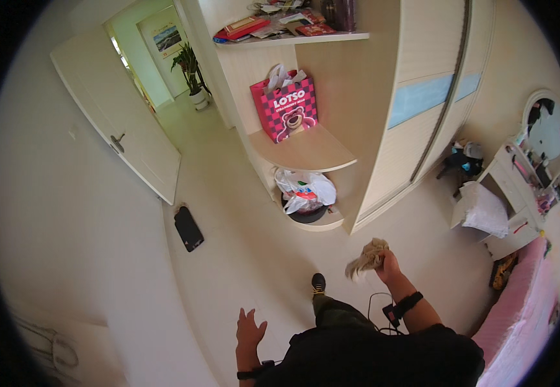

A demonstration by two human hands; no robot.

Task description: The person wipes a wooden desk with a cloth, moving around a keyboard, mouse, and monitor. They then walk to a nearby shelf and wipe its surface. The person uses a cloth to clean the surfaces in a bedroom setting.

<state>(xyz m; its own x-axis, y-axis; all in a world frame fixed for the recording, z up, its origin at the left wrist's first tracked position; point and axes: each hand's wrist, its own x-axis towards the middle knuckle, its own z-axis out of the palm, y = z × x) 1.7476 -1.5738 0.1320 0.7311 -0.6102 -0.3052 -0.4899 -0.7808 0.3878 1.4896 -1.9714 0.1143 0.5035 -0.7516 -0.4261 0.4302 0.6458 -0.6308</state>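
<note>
A crumpled tan cloth [368, 257] hangs from my right hand [390, 267], whose fingers are closed around one side of it. Below the cloth is the pale floor [270, 261]. My left hand [250, 326] is held out over the floor on the left, fingers apart, with nothing in it. Both wrists wear black straps, and a thin dark cable [370, 305] loops near the right one. One dark shoe [318, 283] with yellow laces shows ahead of my body.
An open white door [120, 116] stands left, with a black flat object [189, 229] on the floor near it. Ahead are corner shelves [309, 147] holding a pink gift bag [287, 106] and plastic bags [306, 188]. Sliding wardrobe doors [420, 104], a vanity [517, 193] and a pink-covered bed [519, 309] line the right.
</note>
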